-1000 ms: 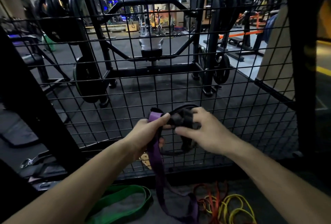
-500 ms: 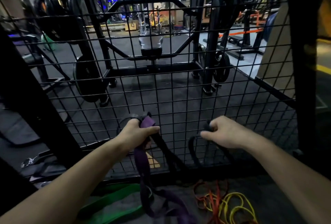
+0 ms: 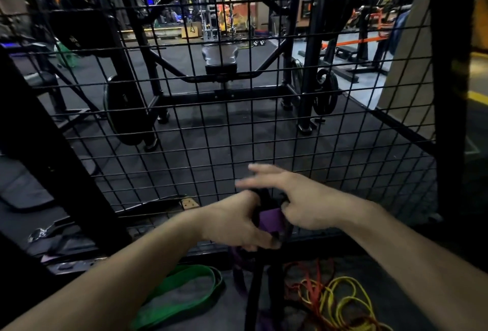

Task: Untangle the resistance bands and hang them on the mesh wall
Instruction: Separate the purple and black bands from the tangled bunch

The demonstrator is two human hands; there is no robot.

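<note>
A black wire mesh wall (image 3: 237, 124) fills most of the frame, and through it a dim gym shows: dark rubber floor (image 3: 237, 129), a black rack (image 3: 163, 66) with weight plates (image 3: 326, 92), a padded seat (image 3: 220, 57) at upper centre and an orange bench (image 3: 369, 37) at upper right. Low in the centre, the left hand (image 3: 235, 222) grips a purple band (image 3: 272, 218) and a black band (image 3: 261, 291) together, fingers curled round them. The right hand (image 3: 298, 196) is blurred, two fingers stretched out, the lower ones seemingly pinching the bands. Along the bottom edge lie a green band (image 3: 182, 296) at left and tangled yellow bands (image 3: 346, 301) and red bands (image 3: 311, 280) at right.
</note>
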